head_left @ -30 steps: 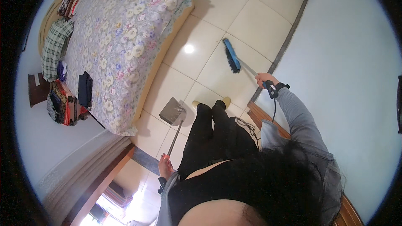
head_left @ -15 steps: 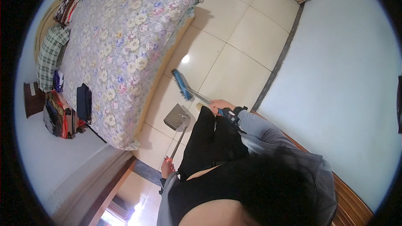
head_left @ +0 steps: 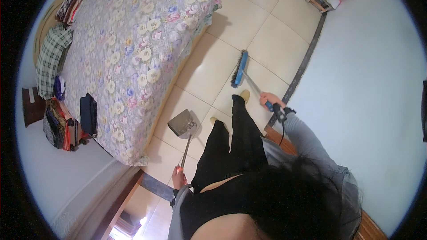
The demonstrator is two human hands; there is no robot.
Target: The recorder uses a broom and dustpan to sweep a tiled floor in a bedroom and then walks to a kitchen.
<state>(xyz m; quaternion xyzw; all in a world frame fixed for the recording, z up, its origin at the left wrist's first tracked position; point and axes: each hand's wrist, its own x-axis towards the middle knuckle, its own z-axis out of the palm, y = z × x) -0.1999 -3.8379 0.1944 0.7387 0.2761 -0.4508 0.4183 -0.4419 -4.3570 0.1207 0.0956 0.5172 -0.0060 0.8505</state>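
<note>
My right hand (head_left: 270, 99) is closed round the handle of a broom (head_left: 240, 68) with a long blue head and dark bristles. The broom head is over the tiles, ahead of my feet and near the right wall. My left hand (head_left: 179, 178), lower down, grips the reddish end of a dustpan's handle. The grey dustpan (head_left: 180, 123) is between the bed and my left foot, with some pale dust or debris showing in it. Whether the bristles touch the tiles, I cannot tell.
A bed (head_left: 133, 53) with a flowered cover fills the left side. A white wall (head_left: 364, 84) with a dark skirting strip runs along the right. A small wooden stand (head_left: 319, 2) with a white bag is at the far right. Pale floor tiles (head_left: 275, 40) lie between.
The broom has swung away from the dustpan, to the right and farther forward, with my right hand. My right foot has come into view ahead. The dustpan has shifted only slightly left.
</note>
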